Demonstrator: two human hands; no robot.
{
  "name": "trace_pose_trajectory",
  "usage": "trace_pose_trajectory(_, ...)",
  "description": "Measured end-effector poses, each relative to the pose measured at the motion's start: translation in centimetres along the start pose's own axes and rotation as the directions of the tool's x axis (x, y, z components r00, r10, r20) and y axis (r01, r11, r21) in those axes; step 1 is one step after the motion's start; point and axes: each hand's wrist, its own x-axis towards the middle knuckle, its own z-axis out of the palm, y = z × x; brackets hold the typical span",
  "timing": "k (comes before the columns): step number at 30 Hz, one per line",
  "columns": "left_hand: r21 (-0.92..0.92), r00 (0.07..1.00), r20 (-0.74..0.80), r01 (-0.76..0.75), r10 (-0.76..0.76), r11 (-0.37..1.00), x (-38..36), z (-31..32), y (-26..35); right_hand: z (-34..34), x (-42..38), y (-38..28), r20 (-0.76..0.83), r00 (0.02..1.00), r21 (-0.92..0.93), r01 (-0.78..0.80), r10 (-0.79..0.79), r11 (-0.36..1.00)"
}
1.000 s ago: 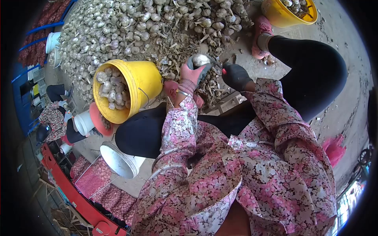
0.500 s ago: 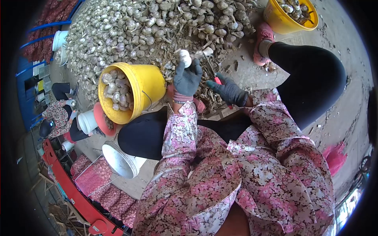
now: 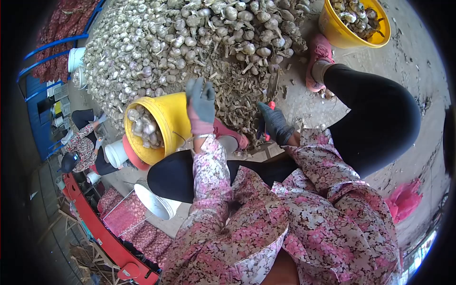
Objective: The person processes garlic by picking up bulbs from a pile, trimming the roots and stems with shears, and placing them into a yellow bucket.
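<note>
My left hand (image 3: 201, 103), in a grey glove, is raised beside the yellow bucket (image 3: 178, 111). Its fingers look apart and no bulb shows in them, though the far side of the palm is hidden. Garlic bulbs (image 3: 145, 128) lie inside that tilted bucket. Over my lap, my right hand (image 3: 278, 124), also gloved, is closed around red-handled pruning shears (image 3: 271, 105). Their dark blades point up toward the garlic pile (image 3: 190, 35). Dry husks and stem scraps (image 3: 240, 102) cover the ground between my hands and the pile.
Another yellow bucket (image 3: 332, 26) of garlic stands at the upper right by my pink shoe (image 3: 319, 54). A white bucket (image 3: 154, 202) lies tipped by my left knee. At the left sits another person (image 3: 85, 147) near white buckets. Red mesh sacks (image 3: 147, 242) lie lower left.
My left hand has moved left toward the yellow bucket, and the garlic bulb it held is out of sight. My right hand has stayed near its place with the shears.
</note>
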Motion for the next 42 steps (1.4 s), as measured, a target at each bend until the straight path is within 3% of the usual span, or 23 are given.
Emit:
trace_pose_trajectory(1,0.318,0.994,0.111,-0.034,-0.001,0.948,1.7,1.2,-1.7,0.2,0.1,-0.4,-0.007,1.0,0.008,-0.003,0.003,1.0)
trace_pose_trajectory(2,0.352,0.992,0.124,-0.01,-0.036,0.936,3.6,2.7,-3.6,0.2,0.1,-0.7,0.009,1.0,0.012,-0.003,0.003,1.0)
trace_pose_trajectory(4,0.61,0.923,0.372,-0.32,0.095,0.725,9.5,3.9,-9.2,0.7,-0.3,-1.8,0.022,1.0,0.062,-0.018,0.017,0.998)
trace_pose_trajectory(5,0.883,0.945,0.326,-0.315,0.03,0.348,13.4,3.2,-12.3,0.5,0.2,-2.0,0.008,1.0,0.071,-0.018,0.017,0.997)
trace_pose_trajectory(7,0.921,0.923,0.385,-0.385,0.002,-0.054,14.2,6.8,-14.0,0.3,0.6,-2.7,0.031,0.999,-0.102,0.021,-0.018,0.995)
trace_pose_trajectory(9,0.898,0.934,0.347,-0.358,-0.088,-0.255,14.7,8.1,-15.0,-0.5,1.1,-3.2,0.08,0.994,-0.1,0.083,-0.075,0.992)
trace_pose_trajectory(11,0.93,0.946,0.313,-0.324,-0.091,-0.174,16.7,7.0,-16.3,-1.7,3.2,-1.9,-0.027,0.972,-0.414,0.203,-0.235,0.887)
trace_pose_trajectory(13,0.865,0.9,0.436,-0.417,-0.007,0.28,17.0,5.8,-16.3,-1.8,1.7,-4.5,-0.029,0.963,-0.538,0.21,-0.267,0.816)
trace_pose_trajectory(14,0.678,0.847,0.526,-0.473,0.078,0.563,16.2,5.0,-16.2,-1.8,1.8,-5.0,-0.026,0.925,-0.61,0.285,-0.378,0.739)
trace_pose_trajectory(15,0.681,0.848,0.523,-0.477,0.086,0.555,14.1,5.2,-14.7,-1.7,1.7,-5.7,-0.009,0.874,-0.675,0.353,-0.486,0.648)
trace_pose_trajectory(16,0.536,0.891,0.449,-0.209,-0.067,0.818,10.7,6.2,-12.1,-1.4,0.8,-7.0,0.032,0.857,-0.724,0.375,-0.515,0.579)
trace_pose_trajectory(17,0.316,0.878,0.417,0.105,-0.237,0.943,8.0,6.3,-10.6,-1.5,0.9,-7.2,0.042,0.857,-0.721,0.381,-0.513,0.578)
trace_pose_trajectory(19,0.303,0.887,0.443,-0.011,-0.131,0.953,5.2,4.3,-10.0,-1.8,0.9,-7.3,0.197,0.728,-0.907,0.389,-0.657,0.16)
trace_pose_trajectory(20,0.412,0.91,0.41,-0.119,-0.067,0.904,4.2,3.3,-9.8,-1.9,0.7,-7.0,0.24,0.719,-0.923,0.377,-0.652,0.077)
trace_pose_trajectory(21,0.513,0.923,0.385,-0.216,0.002,0.831,3.0,2.7,-9.3,-1.9,0.2,-6.7,0.245,0.719,-0.922,0.381,-0.651,0.074)
trace_pose_trajectory(23,0.484,0.946,0.323,-0.171,0.006,0.858,0.6,2.0,-8.7,-1.9,-0.9,-5.9,0.317,0.729,-0.927,0.374,-0.607,-0.035)
trace_pose_trajectory(25,0.696,0.951,0.308,-0.237,0.016,0.678,-1.6,1.8,-7.1,-1.6,-2.0,-5.4,0.332,0.759,-0.925,0.378,-0.56,-0.035)
trace_pose_trajectory(27,0.705,0.959,0.283,-0.219,0.016,0.675,-3.0,1.5,-6.0,-1.8,-2.3,-4.7,0.393,0.808,-0.908,0.416,-0.439,-0.047)
trace_pose_trajectory(29,0.791,0.926,0.379,-0.32,-0.006,0.521,-4.2,1.2,-4.9,-2.1,-2.0,-3.0,0.428,0.79,-0.893,0.443,-0.439,-0.072)
trace_pose_trajectory(34,0.869,0.939,0.339,-0.338,0.061,0.361,-6.6,-0.1,-4.8,-2.8,-1.9,-0.8,0.453,0.794,-0.887,0.449,-0.405,-0.112)
trace_pose_trajectory(39,0.741,0.936,0.351,-0.289,0.018,0.606,-5.6,-2.7,-6.7,-4.0,1.2,0.4,0.541,0.682,-0.832,0.52,-0.493,-0.194)
trace_pose_trajectory(41,0.611,0.926,0.363,-0.15,-0.106,0.777,-5.0,-3.3,-8.5,-3.6,2.5,0.9,0.535,0.657,-0.832,0.519,-0.531,-0.196)
trace_pose_trajectory(42,0.537,0.913,0.309,0.063,-0.266,0.841,-7.7,-0.4,-5.2,-3.4,2.9,1.4,0.509,0.637,-0.842,0.507,-0.579,-0.182)
